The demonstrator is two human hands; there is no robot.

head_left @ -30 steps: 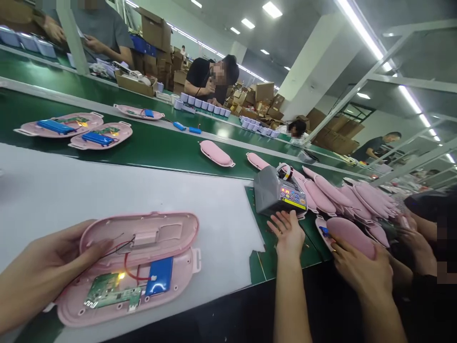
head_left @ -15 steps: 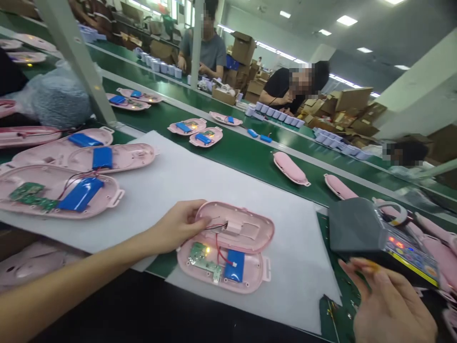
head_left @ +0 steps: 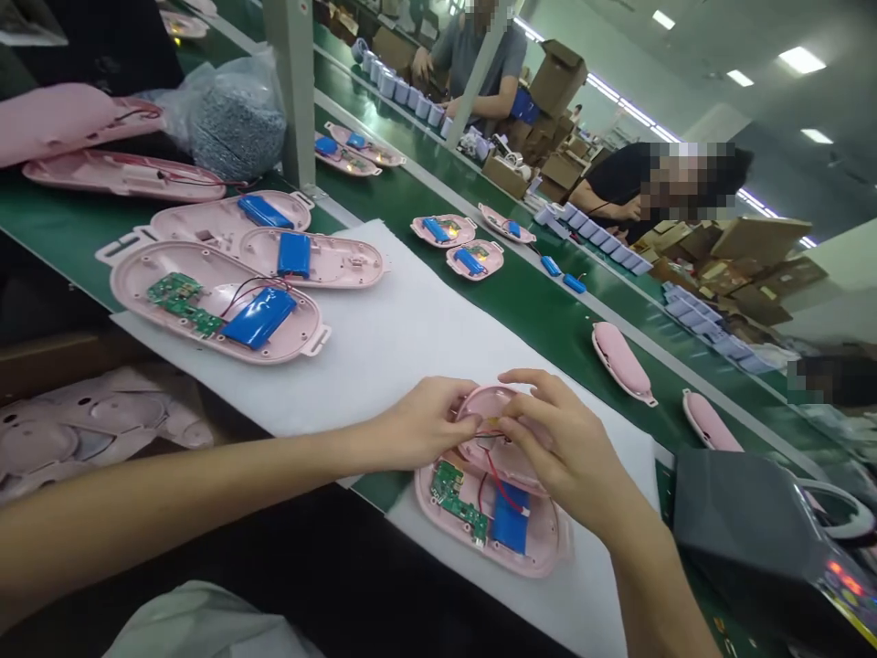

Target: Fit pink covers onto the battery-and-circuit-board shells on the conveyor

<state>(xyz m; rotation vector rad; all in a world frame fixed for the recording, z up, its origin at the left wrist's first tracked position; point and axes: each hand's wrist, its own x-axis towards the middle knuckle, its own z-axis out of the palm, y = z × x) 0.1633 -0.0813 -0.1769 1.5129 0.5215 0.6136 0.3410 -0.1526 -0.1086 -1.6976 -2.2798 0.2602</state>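
Observation:
My left hand (head_left: 435, 420) grips the left end of a pink plastic shell half (head_left: 488, 399), thumb inside and fingers behind. Over that same half, my right hand (head_left: 575, 448) pinches a small strip of amber tape (head_left: 491, 422) against the inside, close to thin wires. The fingers partly cover the strip. Below sits the matching pink half (head_left: 548, 559), tilted slightly on white paper (head_left: 452, 352). It holds a green circuit board (head_left: 449, 484) and a blue battery (head_left: 510, 532). Red wires (head_left: 496, 475) run between the two halves.
Left on the paper lie open pink shells (head_left: 322, 340) with batteries. A grey tape dispenser (head_left: 746, 521) with red digits stands at the right. Behind are a metal post (head_left: 296, 100), a bag of grey material (head_left: 237, 128) and a green conveyor (head_left: 541, 315) carrying shells. Co-workers sit beyond.
My right hand has come from beside the dispenser to the upper shell half, bringing the amber strip. My left hand keeps its hold. The board's yellow light no longer shows, and the view has shifted left.

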